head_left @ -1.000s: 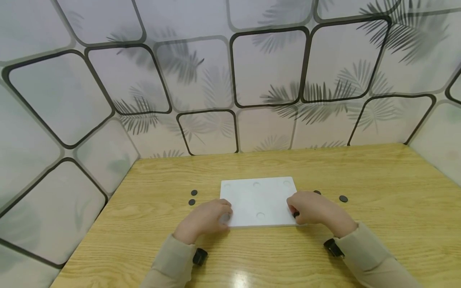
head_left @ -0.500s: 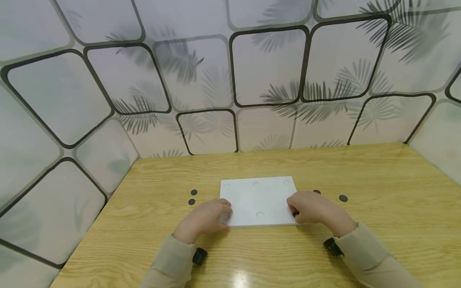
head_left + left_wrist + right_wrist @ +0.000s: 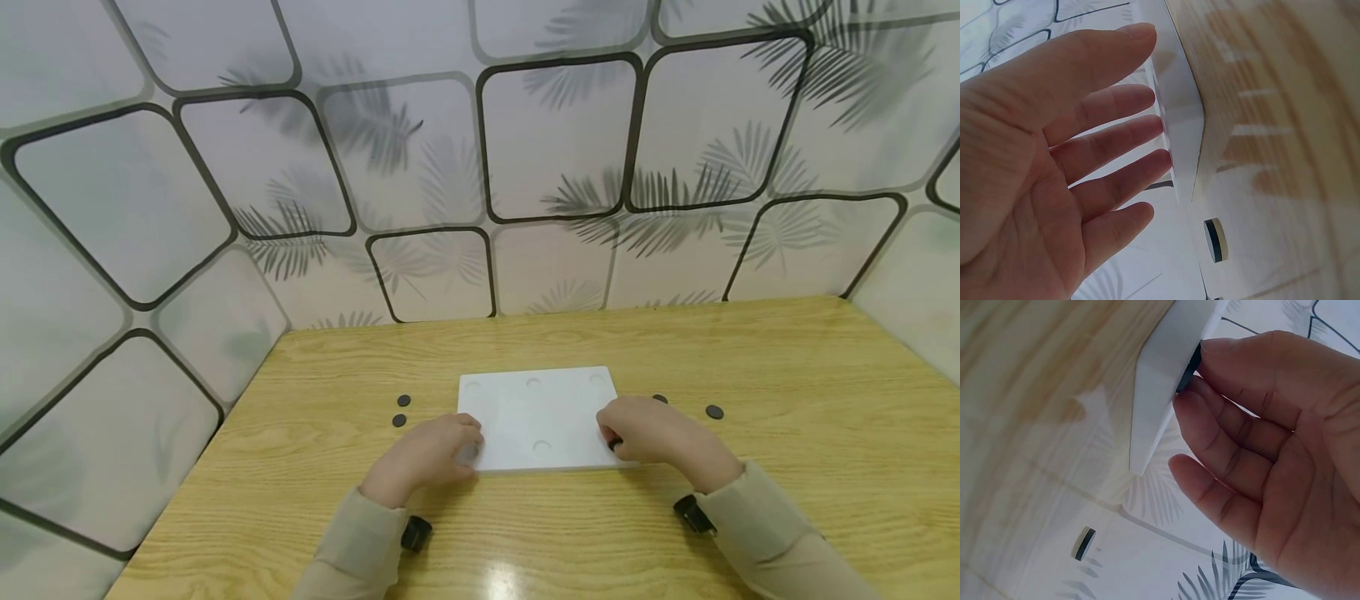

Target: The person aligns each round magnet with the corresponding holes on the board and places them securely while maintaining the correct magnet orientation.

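Observation:
A white rectangular board (image 3: 536, 421) with shallow round recesses lies on the wooden table. At its left edge rests my left hand (image 3: 431, 454), and the left wrist view shows the fingers (image 3: 1125, 134) extended and slightly bent, their tips against the board with nothing gripped. A greyish round spot shows beside the thumb in the head view; I cannot tell if it is a recess. My right hand (image 3: 648, 429) is over the board's near right corner. Between thumb and fingertips it pinches a small black disc (image 3: 1190, 370), held on edge at the board's surface.
Left of the board are two dark discs, one farther (image 3: 404, 401) and one nearer (image 3: 399, 421). On the right lies another disc (image 3: 715, 412), and one more (image 3: 660, 399) is partly hidden behind my right hand. A patterned wall (image 3: 555, 267) closes off the table's far side.

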The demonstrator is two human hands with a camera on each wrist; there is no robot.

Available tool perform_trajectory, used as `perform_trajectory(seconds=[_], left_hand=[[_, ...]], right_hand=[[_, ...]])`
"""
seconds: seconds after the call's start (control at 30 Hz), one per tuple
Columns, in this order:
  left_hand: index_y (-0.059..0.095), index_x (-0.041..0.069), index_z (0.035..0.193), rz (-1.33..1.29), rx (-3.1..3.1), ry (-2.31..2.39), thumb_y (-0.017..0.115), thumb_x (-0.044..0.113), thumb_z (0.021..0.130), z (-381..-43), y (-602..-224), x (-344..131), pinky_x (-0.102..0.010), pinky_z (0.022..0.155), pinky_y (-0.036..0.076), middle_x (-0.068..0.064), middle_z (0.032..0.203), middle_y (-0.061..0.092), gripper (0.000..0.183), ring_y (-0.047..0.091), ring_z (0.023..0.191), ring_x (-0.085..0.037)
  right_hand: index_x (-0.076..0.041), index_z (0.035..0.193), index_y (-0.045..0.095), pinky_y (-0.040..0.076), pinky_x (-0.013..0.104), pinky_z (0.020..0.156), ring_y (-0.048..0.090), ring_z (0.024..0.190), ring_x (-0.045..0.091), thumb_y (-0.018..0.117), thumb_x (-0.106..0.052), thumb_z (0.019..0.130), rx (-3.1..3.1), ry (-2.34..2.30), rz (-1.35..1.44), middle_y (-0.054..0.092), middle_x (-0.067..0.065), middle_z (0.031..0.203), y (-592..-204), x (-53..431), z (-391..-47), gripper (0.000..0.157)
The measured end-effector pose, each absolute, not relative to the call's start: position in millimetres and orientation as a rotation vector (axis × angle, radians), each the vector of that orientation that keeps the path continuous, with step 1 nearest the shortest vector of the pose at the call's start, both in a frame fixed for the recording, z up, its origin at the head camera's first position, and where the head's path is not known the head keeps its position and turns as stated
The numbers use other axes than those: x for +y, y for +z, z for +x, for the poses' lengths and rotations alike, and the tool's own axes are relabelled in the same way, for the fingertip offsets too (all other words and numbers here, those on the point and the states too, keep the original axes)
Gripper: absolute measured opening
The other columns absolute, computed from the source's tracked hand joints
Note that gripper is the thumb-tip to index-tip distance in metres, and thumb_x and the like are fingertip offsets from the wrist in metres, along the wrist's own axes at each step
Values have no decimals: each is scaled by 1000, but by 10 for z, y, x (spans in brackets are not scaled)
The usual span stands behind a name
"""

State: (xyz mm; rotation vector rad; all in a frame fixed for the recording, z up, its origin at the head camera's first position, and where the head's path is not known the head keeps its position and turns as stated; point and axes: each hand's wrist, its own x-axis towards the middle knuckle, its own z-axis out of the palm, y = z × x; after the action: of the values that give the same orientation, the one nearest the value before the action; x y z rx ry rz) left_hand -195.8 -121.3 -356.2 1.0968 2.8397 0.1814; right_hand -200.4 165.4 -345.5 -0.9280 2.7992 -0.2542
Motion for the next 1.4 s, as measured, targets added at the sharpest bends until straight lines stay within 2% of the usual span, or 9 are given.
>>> perform_trajectory(seconds=[1.4], left_hand=[[64,8,99,1046,2847,144,72,25,74,-1936,-3547,-1203,-29,84,44,-4,111,56,31,53,100,-19]], right_hand=[[-12,66,48,30,27,52,34,57,13,61,5,76,2801,-254,-932,40,-3,62,-3449,1647,-1997,24]])
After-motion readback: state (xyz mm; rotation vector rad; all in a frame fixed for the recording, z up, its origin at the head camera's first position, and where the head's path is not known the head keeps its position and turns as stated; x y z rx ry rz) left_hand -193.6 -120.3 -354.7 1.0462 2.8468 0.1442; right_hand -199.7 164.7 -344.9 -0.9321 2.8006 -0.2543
